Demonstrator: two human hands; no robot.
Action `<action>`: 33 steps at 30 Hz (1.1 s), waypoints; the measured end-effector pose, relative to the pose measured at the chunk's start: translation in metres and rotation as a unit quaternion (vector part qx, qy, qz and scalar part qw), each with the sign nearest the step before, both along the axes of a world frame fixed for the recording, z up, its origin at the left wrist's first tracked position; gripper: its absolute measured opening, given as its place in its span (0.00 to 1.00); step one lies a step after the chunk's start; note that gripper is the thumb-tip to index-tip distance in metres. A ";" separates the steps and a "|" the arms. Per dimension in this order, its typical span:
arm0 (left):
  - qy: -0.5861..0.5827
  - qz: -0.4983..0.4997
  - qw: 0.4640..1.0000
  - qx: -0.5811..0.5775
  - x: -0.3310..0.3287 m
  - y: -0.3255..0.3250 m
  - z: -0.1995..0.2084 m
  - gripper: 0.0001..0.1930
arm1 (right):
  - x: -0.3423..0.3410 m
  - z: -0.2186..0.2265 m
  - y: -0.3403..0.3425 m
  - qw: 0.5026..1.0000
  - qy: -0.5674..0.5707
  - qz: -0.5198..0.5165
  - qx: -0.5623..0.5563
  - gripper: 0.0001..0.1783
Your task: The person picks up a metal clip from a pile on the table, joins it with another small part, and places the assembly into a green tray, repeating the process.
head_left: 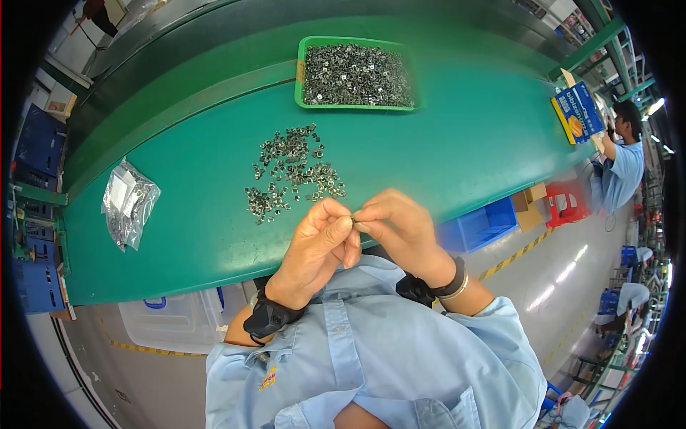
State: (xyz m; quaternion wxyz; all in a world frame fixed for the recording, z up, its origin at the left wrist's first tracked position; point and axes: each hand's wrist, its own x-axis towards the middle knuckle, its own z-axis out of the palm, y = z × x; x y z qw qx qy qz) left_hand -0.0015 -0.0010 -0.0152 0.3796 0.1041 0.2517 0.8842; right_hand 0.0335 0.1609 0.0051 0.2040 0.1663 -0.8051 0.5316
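Both my hands meet over the near edge of the green table [193,236]. My left hand [318,243] is closed, thumb against fingers, in a pinch. Its fingertips touch those of my right hand [400,229], which pinches from the other side. A tiny dark piece shows between the fingertips, mostly hidden and too small to name. Just beyond my hands lies a loose scatter of small shiny metal parts [289,146]. Farther back, a green tray [357,108] is filled with many similar-looking metal parts.
A clear plastic bag [128,204] with a white label lies at the table's left. Below the right edge are a blue bin [479,227], a cardboard box [529,207] and a red stool [567,203]. A co-worker [620,168] in light blue handles a blue-yellow carton [577,113].
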 end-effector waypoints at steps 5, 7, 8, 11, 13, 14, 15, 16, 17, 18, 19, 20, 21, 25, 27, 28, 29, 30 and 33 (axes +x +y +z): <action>0.042 0.004 0.996 -0.083 -0.001 -0.001 0.006 0.07 | -0.003 -0.001 0.006 0.999 0.031 0.008 0.042 0.11; 0.068 0.022 0.987 -0.143 0.000 -0.001 0.010 0.07 | -0.005 0.000 0.009 0.996 0.052 0.014 0.069 0.11; 0.068 0.022 0.987 -0.143 0.000 -0.001 0.012 0.07 | -0.005 0.000 0.009 0.995 0.062 0.017 0.082 0.11; 0.049 0.024 0.993 -0.104 0.002 -0.002 0.015 0.07 | -0.003 -0.001 0.006 0.999 0.035 0.017 0.029 0.11; 0.033 0.013 0.996 -0.080 0.002 0.000 0.013 0.07 | -0.001 -0.001 0.004 1.000 0.021 0.017 0.003 0.11; 0.017 0.004 0.998 -0.056 0.002 0.000 0.011 0.08 | -0.001 -0.002 0.004 1.000 0.019 0.017 -0.007 0.11; 0.001 -0.005 0.999 -0.032 0.002 0.001 0.009 0.08 | -0.001 -0.002 0.004 1.000 0.017 0.018 -0.016 0.11; 0.001 -0.005 0.999 -0.032 0.002 0.001 0.009 0.08 | -0.001 -0.002 0.003 0.999 0.015 0.018 -0.025 0.10; -0.009 -0.009 1.000 -0.019 0.002 0.001 0.008 0.08 | 0.000 -0.002 0.003 0.999 0.014 0.018 -0.024 0.10; -0.018 -0.012 1.000 -0.006 0.003 0.002 0.007 0.07 | 0.000 -0.002 0.003 0.999 0.016 0.020 -0.021 0.10; -0.028 -0.016 0.999 0.007 0.002 0.002 0.006 0.07 | 0.000 -0.001 0.003 0.999 0.018 0.022 -0.018 0.10; -0.029 -0.017 0.999 0.008 0.002 0.002 0.006 0.07 | 0.000 0.000 0.003 0.999 0.019 0.024 -0.015 0.10; -0.025 -0.016 1.000 0.004 0.002 0.002 0.006 0.07 | -0.001 0.000 0.003 0.999 0.019 0.024 -0.014 0.10; 0.001 -0.010 1.000 -0.013 -0.001 0.000 0.005 0.07 | -0.003 0.001 0.003 0.998 0.035 0.044 -0.007 0.09; 0.040 -0.002 0.999 -0.031 -0.002 -0.001 0.003 0.08 | -0.004 0.001 0.001 0.998 0.038 0.050 -0.017 0.09; 0.040 -0.001 0.999 -0.031 -0.003 -0.002 0.005 0.08 | -0.004 0.000 0.001 0.998 0.040 0.053 -0.022 0.09; 0.047 0.003 0.997 -0.057 -0.003 -0.003 0.009 0.08 | -0.005 -0.001 0.001 0.998 0.039 0.054 -0.022 0.09; 0.055 0.006 0.995 -0.083 -0.004 -0.004 0.013 0.07 | -0.005 -0.003 0.003 0.998 0.041 0.054 -0.017 0.09; 0.061 0.005 0.991 -0.118 -0.006 -0.005 0.015 0.07 | -0.005 -0.007 0.004 0.998 0.043 0.053 -0.009 0.09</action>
